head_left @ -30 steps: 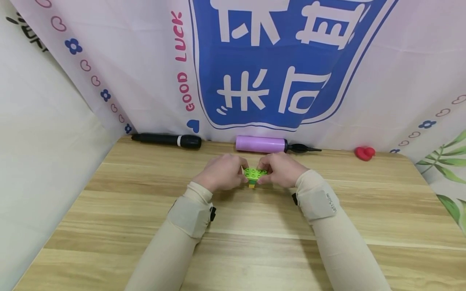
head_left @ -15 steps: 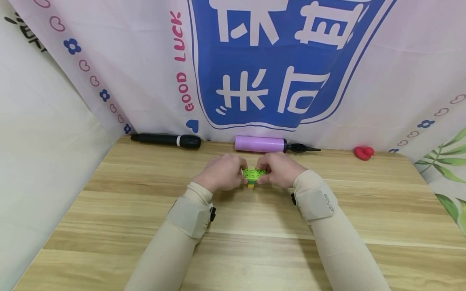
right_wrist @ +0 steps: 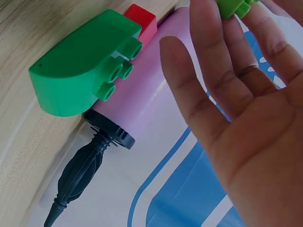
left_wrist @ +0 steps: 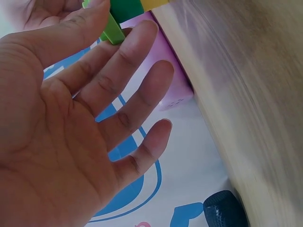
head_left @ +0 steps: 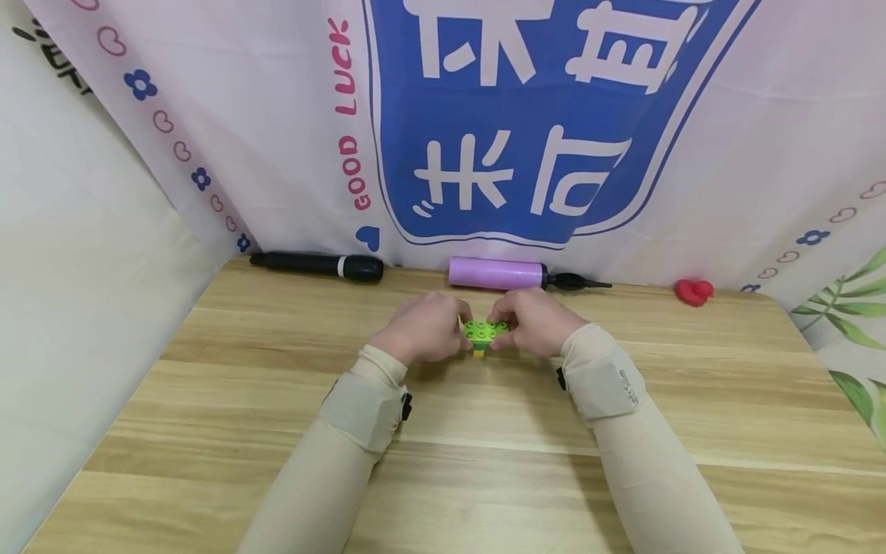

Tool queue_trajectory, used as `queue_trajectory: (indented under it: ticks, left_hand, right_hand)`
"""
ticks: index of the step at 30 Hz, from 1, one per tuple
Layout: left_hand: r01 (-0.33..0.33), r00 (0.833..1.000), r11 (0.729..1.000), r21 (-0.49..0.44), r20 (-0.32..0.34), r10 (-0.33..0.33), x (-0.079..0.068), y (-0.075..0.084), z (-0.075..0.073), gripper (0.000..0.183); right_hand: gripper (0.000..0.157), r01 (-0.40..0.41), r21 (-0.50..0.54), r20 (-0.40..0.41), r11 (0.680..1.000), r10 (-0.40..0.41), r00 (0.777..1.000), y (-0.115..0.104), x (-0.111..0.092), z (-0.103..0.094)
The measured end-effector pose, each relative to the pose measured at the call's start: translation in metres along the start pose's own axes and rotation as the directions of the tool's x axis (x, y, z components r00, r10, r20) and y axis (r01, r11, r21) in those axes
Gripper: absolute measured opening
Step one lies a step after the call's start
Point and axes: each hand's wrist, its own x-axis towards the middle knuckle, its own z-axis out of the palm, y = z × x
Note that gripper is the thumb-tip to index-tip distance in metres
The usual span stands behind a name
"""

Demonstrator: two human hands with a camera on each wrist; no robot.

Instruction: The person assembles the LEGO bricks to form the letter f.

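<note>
In the head view, both hands meet at a light green studded building brick [head_left: 482, 332] near the middle of the table. My left hand [head_left: 428, 327] pinches its left end between thumb and index finger; the other fingers are spread. On the opposite end, my right hand [head_left: 538, 322] grips it with thumb and fingertips. Under the light green piece sits a dark green brick [left_wrist: 127, 9], and a yellow brick [left_wrist: 154, 4] is below that. The right wrist view shows a rounded green brick [right_wrist: 85, 66] and a red brick [right_wrist: 143, 22] beside that hand, hidden in the head view.
Along the back edge of the wooden table [head_left: 484, 469] lie a black rod with a white ring [head_left: 314, 266], a purple hand pump [head_left: 495, 274] with a black nozzle, and a small red duck-shaped toy [head_left: 694, 291]. A printed cloth [head_left: 291, 154] hangs behind.
Both hands keep the same hold on the light green brick. The whole view shifts slightly; nothing on the table visibly changes place.
</note>
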Motion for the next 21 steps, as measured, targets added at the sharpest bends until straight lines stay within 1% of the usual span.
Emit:
queue_trajectory:
  ticks: [5, 12, 14, 16, 19, 21]
  left_hand:
    - [-0.029, 1.0, 0.999, 0.019, 0.01, 0.029, -0.001, -0.001, -0.001, 0.037]
    - [-0.049, 0.999, 0.999, 0.006, -0.005, 0.049, -0.003, -0.002, -0.004, 0.034]
    - [-0.05, 0.999, 0.999, 0.012, -0.003, 0.05, -0.004, -0.002, -0.004, 0.033]
    - [-0.051, 0.999, 0.998, 0.019, 0.001, 0.051, -0.003, -0.003, -0.004, 0.033]
    - [-0.05, 0.999, 0.998, 0.026, 0.009, 0.05, -0.003, -0.003, -0.004, 0.034]
    - [-0.048, 0.999, 0.998, 0.026, 0.014, 0.048, -0.003, -0.003, -0.004, 0.036]
  right_hand:
    - [0.02, 0.013, 0.01, 0.0, 1.0, -0.013, 1.0, 0.0, -0.001, 0.0]
    - [0.018, 0.054, 0.0, -0.004, 0.999, -0.054, 0.999, 0.001, 0.0, 0.0]
    - [0.018, 0.042, 0.018, 0.002, 0.999, -0.042, 0.999, 0.004, -0.001, -0.001]
    - [0.021, 0.022, 0.027, -0.01, 0.999, -0.022, 1.0, 0.008, -0.002, -0.004]
    - [0.032, -0.029, 0.022, -0.056, 0.999, 0.03, 0.998, 0.017, -0.005, -0.008]
    - [0.036, -0.061, -0.015, -0.086, 0.998, 0.06, 0.994, 0.021, -0.005, -0.008]
